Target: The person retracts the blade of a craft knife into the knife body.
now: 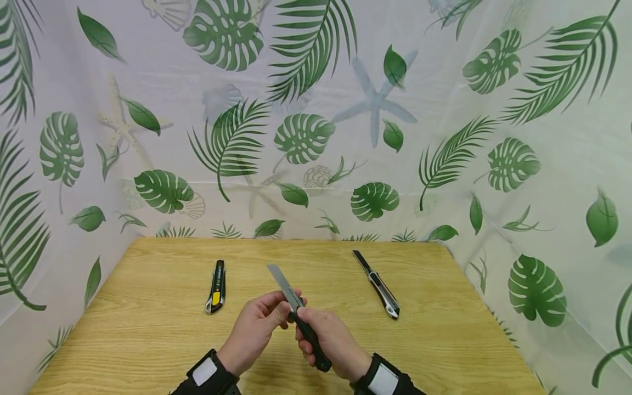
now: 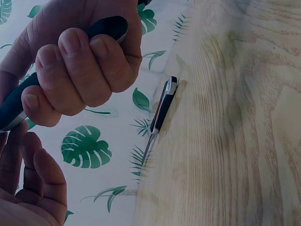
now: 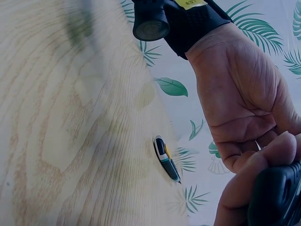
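A utility knife with a dark handle and a long bare blade (image 1: 282, 281) slants up and to the left between the two hands. My right hand (image 1: 332, 336) grips its handle (image 1: 315, 345), fingers curled round it and the thumb near the blade's base. At the front part of the knife, my left hand (image 1: 258, 328) pinches it between thumb and fingers. In the left wrist view the right hand (image 2: 87, 66) wraps the handle (image 2: 109, 29), above the left hand's fingers (image 2: 49, 179). The right wrist view has the left hand (image 3: 244, 89) beside the dark handle end (image 3: 273, 193).
On the wooden table (image 1: 163, 340), a black and yellow utility knife (image 1: 216, 288) lies to the left. A silver and black one (image 1: 380, 291) lies to the right, its dark blade extended. A leaf-patterned white cloth (image 1: 316, 181) hangs behind and along the sides.
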`<state>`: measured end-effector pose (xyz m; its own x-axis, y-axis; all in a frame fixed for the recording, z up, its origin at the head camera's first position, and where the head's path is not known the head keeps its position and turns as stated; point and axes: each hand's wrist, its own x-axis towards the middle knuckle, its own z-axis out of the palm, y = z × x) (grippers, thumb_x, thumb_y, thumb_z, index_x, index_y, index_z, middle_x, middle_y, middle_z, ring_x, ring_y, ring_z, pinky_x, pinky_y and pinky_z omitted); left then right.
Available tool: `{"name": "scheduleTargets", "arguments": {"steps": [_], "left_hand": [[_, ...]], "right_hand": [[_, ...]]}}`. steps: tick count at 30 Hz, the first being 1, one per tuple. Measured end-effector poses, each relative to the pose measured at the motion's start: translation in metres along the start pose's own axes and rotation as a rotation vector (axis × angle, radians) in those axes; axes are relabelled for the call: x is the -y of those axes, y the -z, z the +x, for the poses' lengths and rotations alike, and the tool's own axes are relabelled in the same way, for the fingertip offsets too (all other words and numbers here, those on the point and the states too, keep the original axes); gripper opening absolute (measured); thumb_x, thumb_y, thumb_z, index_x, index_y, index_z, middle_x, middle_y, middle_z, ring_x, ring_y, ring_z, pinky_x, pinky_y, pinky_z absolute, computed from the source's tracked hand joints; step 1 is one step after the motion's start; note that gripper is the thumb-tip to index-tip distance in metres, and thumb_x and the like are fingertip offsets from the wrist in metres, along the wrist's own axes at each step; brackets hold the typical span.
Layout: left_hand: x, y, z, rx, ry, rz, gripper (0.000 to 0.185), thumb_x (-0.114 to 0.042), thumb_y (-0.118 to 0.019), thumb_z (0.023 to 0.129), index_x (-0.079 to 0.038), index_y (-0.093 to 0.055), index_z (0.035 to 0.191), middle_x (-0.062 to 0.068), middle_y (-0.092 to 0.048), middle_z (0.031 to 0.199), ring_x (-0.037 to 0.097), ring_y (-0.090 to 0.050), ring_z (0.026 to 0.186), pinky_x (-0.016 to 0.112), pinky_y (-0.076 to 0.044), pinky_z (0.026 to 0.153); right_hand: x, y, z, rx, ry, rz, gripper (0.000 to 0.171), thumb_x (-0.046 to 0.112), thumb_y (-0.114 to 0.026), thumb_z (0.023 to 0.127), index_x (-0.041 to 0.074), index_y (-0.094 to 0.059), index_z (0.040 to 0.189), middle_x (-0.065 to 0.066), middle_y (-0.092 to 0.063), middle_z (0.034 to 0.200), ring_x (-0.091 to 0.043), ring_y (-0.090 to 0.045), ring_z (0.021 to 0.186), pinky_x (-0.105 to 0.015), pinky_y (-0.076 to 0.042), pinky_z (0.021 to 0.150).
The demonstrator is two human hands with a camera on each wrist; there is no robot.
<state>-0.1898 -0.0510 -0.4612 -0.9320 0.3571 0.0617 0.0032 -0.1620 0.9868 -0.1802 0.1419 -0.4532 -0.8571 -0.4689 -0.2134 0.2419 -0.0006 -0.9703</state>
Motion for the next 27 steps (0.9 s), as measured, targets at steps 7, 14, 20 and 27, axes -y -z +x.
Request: {"name": "scheduleTargets", "arguments": {"steps": [7,14,20,27], "left_hand": [[-0.0013,0.0003,-0.0005,-0.005,-0.002,0.017,0.04,-0.033,-0.054,0.104,-0.012,-0.064,0.137,0.009,-0.069,0.129,0.025,-0.06,0.107,0.036,-0.047,0.09],[-0.0007,0.0008,-0.0011,-0.008,0.007,0.013,0.041,-0.034,-0.054,0.104,-0.012,-0.064,0.137,0.009,-0.069,0.128,0.026,-0.06,0.104,0.037,-0.046,0.09],[0.0001,0.0007,-0.0005,-0.012,0.012,0.004,0.041,-0.034,-0.055,0.104,-0.012,-0.064,0.137,0.009,-0.069,0.128,0.025,-0.06,0.104,0.036,-0.047,0.089],[0.0017,0.0007,-0.0001,-0.013,0.018,0.005,0.042,-0.035,-0.055,0.104,-0.013,-0.063,0.138,0.008,-0.068,0.129,0.026,-0.06,0.103,0.036,-0.046,0.09]], "right_hand": [[0.001,-0.0005,-0.0013,-0.003,-0.01,0.0,0.047,0.047,-0.053,0.102,0.004,-0.062,0.085,0.001,-0.051,0.061,-0.011,-0.049,0.047,-0.025,-0.046,0.047],[0.0002,-0.0007,-0.0015,-0.007,-0.016,0.009,0.045,0.044,-0.051,0.103,0.004,-0.063,0.085,0.0,-0.052,0.062,-0.012,-0.05,0.048,-0.025,-0.046,0.047],[0.0002,-0.0002,-0.0016,-0.003,-0.02,0.009,0.045,0.044,-0.05,0.104,0.005,-0.063,0.086,0.001,-0.052,0.063,-0.012,-0.049,0.049,-0.025,-0.046,0.048],[0.0003,0.0002,-0.0027,0.005,-0.013,0.004,0.042,0.038,-0.048,0.104,0.004,-0.062,0.086,0.0,-0.052,0.063,-0.012,-0.049,0.048,-0.026,-0.046,0.047]]}}
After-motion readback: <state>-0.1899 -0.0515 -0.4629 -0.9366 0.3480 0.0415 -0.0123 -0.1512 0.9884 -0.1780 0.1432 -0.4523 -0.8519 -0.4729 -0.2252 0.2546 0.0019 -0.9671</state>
